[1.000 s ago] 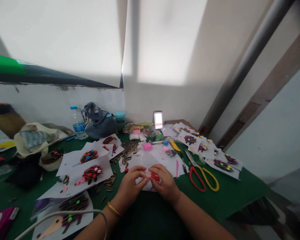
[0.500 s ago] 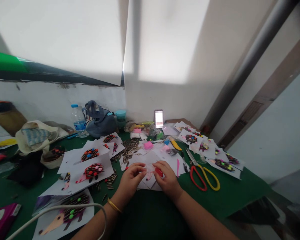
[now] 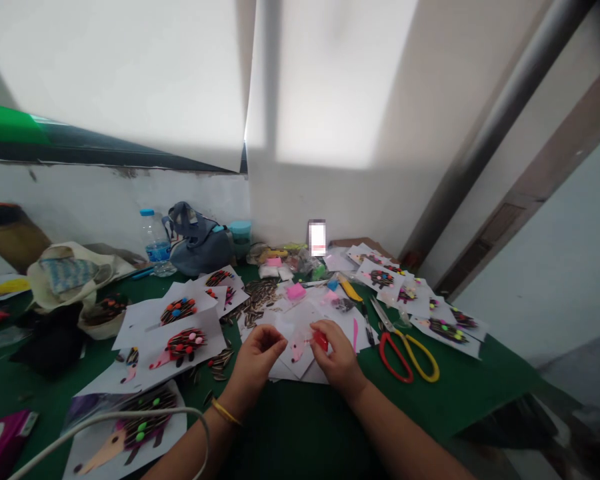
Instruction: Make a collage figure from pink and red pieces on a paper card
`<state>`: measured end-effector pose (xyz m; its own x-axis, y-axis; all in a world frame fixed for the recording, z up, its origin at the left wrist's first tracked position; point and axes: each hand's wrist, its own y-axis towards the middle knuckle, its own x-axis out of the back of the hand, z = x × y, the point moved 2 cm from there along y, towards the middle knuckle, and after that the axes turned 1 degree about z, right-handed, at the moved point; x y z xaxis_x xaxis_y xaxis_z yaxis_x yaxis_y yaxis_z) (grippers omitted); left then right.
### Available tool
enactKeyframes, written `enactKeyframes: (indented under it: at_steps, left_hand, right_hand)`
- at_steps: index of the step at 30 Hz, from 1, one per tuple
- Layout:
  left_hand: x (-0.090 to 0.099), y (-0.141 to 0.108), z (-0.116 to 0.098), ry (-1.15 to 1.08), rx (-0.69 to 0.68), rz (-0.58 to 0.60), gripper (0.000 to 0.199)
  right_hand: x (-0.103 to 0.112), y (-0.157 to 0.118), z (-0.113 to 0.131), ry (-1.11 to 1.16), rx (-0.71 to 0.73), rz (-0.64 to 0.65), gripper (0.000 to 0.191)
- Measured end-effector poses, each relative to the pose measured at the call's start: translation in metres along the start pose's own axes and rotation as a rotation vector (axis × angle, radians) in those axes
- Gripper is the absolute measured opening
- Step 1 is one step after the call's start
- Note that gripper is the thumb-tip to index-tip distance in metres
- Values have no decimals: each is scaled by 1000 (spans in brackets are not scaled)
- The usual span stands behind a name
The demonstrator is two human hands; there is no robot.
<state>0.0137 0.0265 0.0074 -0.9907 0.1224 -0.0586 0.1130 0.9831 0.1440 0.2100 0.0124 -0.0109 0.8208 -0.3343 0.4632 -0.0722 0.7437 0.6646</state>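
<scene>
My left hand (image 3: pixel 263 353) is over the front left edge of the white sheets (image 3: pixel 300 373), its fingertips pinched together; whatever lies between them is too small to make out. My right hand (image 3: pixel 334 352) is closed around a red piece (image 3: pixel 321 340), with something clear and thin at its fingertips. Between the hands, a small pink hedgehog face (image 3: pixel 295 351) lies on the paper. Sunflower seeds (image 3: pixel 263 300) are heaped behind my left hand. A pink block (image 3: pixel 295 291) sits farther back on the sheets.
Scissors (image 3: pixel 403 340) with red and yellow handles lie right of my right hand. Hedgehog pictures (image 3: pixel 200 360) spread on the left, more (image 3: pixel 445 330) on the right. A bottle (image 3: pixel 157 247), blue bag (image 3: pixel 200 247) and phone (image 3: pixel 317 239) stand behind. A pale cable (image 3: pixel 115 415) crosses the front left.
My left hand has moved left and away from my right hand, opening a gap over the pink face. My right hand has stayed nearly in place with the red piece.
</scene>
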Motion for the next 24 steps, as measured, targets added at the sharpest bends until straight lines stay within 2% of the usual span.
enactKeyframes:
  at_steps: [2,5,10,13,18,22,24]
  left_hand:
    - [-1,0,1,-35,32,-10,34]
    - [-2,-1,2,-70,81,29,40]
    - [-4,-3,0,-32,56,70,36]
    - [-4,-5,-1,31,28,45,34]
    - [-4,-5,0,46,-8,35,32]
    - [-8,-4,1,-16,16,85,39]
    - [-10,-5,1,-47,35,128,41]
  right_hand:
    - [8,2,-12,-68,-38,-56,27]
    - [31,9,-36,-253,-149,-84,28]
    - [78,17,-71,-700,-348,-11,23]
    - [91,12,-84,-866,-457,27,20]
    - [88,7,-81,-900,-399,-13,34]
    - [73,11,-58,-800,-267,-68,38]
    - [60,11,-40,-678,-140,-56,36]
